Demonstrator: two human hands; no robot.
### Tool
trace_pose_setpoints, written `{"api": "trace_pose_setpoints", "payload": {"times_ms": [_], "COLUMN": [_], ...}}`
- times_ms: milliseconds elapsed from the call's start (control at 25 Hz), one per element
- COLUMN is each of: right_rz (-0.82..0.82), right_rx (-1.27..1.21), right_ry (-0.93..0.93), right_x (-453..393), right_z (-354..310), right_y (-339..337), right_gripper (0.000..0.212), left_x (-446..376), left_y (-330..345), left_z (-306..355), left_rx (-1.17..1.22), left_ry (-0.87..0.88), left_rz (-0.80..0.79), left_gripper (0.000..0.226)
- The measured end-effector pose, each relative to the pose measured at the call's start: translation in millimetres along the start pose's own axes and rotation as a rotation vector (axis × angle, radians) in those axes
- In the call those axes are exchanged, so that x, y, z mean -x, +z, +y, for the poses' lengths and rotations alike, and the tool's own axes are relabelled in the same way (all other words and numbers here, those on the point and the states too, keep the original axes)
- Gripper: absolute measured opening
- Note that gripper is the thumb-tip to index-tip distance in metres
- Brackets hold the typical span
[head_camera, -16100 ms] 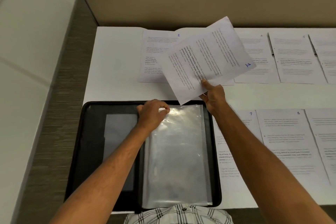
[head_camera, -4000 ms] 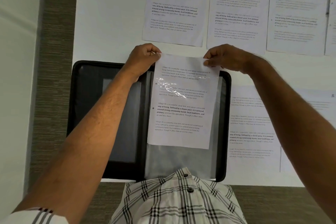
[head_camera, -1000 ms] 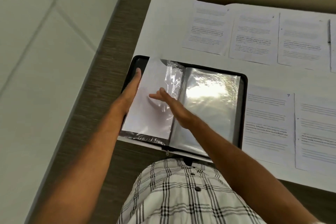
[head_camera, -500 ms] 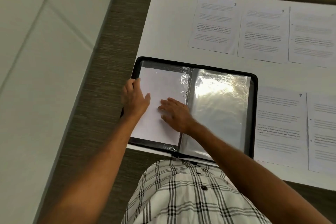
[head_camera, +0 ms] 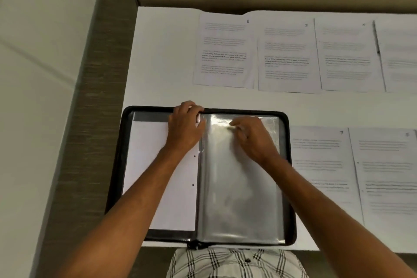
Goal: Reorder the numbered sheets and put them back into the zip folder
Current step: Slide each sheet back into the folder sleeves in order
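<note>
The black zip folder lies open at the table's near left edge. Its left page is a clear sleeve holding a white sheet seen from its blank back. On the right side lies an empty clear sleeve. My left hand rests at the top of the spine, fingers curled over the sleeves' upper edge. My right hand pinches the top of the empty sleeve. Sheet 2, sheet 3 and further sheets lie in a row behind the folder. Sheet 7 lies to its right.
The white table ends at a wall behind and a brown strip on the left. More numbered sheets fill the right side. My checked shirt shows at the near edge.
Both hands left the filled left sleeve and moved up to the folder's top edge. My right hand crossed onto the empty right sleeve. The camera view tilted to face the table squarely.
</note>
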State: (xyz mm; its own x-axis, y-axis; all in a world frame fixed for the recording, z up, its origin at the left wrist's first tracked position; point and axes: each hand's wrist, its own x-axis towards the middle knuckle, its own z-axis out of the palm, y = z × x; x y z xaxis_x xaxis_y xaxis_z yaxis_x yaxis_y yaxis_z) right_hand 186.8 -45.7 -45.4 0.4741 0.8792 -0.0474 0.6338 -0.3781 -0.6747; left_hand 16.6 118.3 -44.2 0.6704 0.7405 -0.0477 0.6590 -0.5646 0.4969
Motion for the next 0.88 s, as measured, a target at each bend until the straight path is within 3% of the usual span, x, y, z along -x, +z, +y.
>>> {"api": "trace_pose_setpoints", "payload": {"times_ms": [120, 280, 480, 600, 680, 800, 880], "right_rz": [0.053, 0.000, -0.111, -0.008, 0.045, 0.043, 0.005], "right_rx": [-0.092, -0.106, 0.204, 0.296, 0.318, 0.315, 0.294], "right_ry": [0.128, 0.104, 0.074, -0.002, -0.039, -0.029, -0.023], "right_x": [-41.3, -103.6, -149.1, -147.3, -146.6, -147.1, -147.2], "right_z": [19.7, 33.3, 42.9, 56.5, 61.1, 63.6, 64.6], "right_y": [-22.0, -36.7, -7.2, 11.0, 15.3, 14.9, 11.9], "right_gripper": [0.030, 0.044, 0.063, 0.067, 0.065, 0.065, 0.067], "left_x": [-58.8, -122.3, -149.6, -160.4, -168.6, -178.7, -181.3], "left_y": [3.4, 9.0, 15.1, 17.0, 14.9, 12.0, 9.1], "left_z": [19.7, 32.1, 42.5, 37.5, 33.3, 30.3, 29.2], "left_rx": [0.089, 0.150, 0.106, 0.216, 0.431, 0.718, 0.805], "left_ry": [-0.117, -0.337, -0.455, -0.519, -0.582, -0.663, -0.659], "left_rz": [-0.007, -0.056, -0.090, -0.034, 0.001, -0.008, -0.021], "left_gripper": [0.041, 0.057, 0.059, 0.054, 0.044, 0.018, 0.018]}}
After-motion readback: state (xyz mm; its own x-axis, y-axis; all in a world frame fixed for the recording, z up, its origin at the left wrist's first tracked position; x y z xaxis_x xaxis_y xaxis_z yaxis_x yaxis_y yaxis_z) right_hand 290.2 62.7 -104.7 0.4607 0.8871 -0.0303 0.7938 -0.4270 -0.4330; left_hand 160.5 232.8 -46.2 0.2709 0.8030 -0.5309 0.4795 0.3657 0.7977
